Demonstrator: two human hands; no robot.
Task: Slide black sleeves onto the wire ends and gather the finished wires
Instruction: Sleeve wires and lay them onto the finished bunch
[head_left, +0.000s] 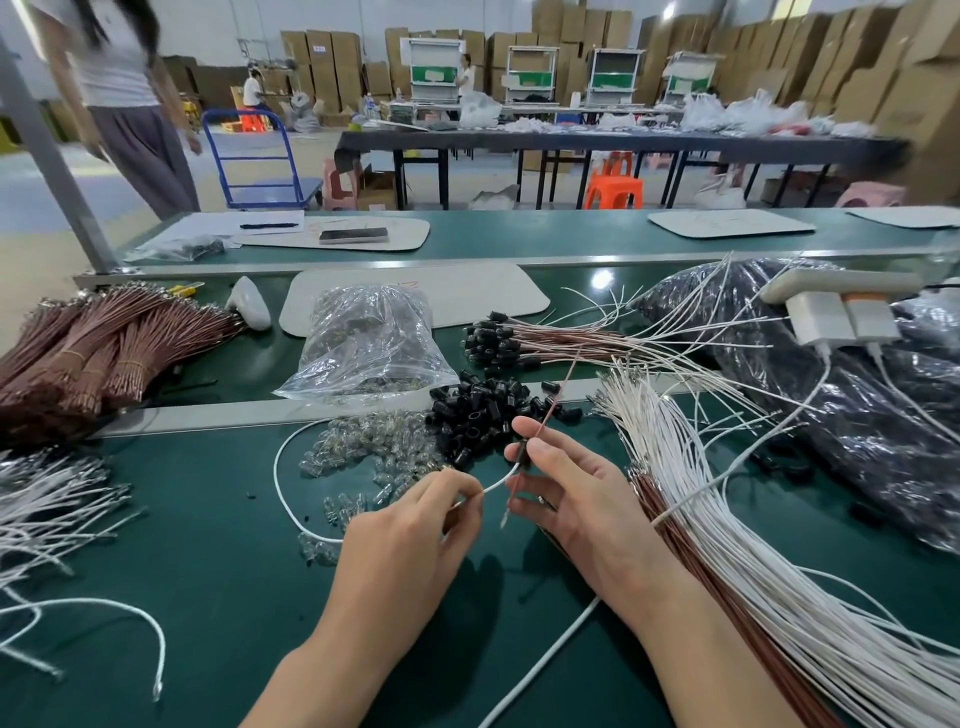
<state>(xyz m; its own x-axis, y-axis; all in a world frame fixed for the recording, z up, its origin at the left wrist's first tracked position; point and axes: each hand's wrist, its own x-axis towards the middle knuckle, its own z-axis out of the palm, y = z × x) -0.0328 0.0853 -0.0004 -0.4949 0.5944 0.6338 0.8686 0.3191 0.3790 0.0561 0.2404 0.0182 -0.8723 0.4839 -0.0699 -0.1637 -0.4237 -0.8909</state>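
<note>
A black sleeve (521, 451) sits on a brown wire (551, 409) pinched in the right hand (576, 499), just above the green table (208, 561). The left hand (410, 525) pinches a white wire (283, 483); loose sleeves (478, 410) lie heaped just behind.

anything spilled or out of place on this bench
Small clear bulbs lie loose across the green bench mat, outside the clear plastic bag behind them. A few short black tubular sleeves sit apart from their pile. Nothing looks damaged.
</note>
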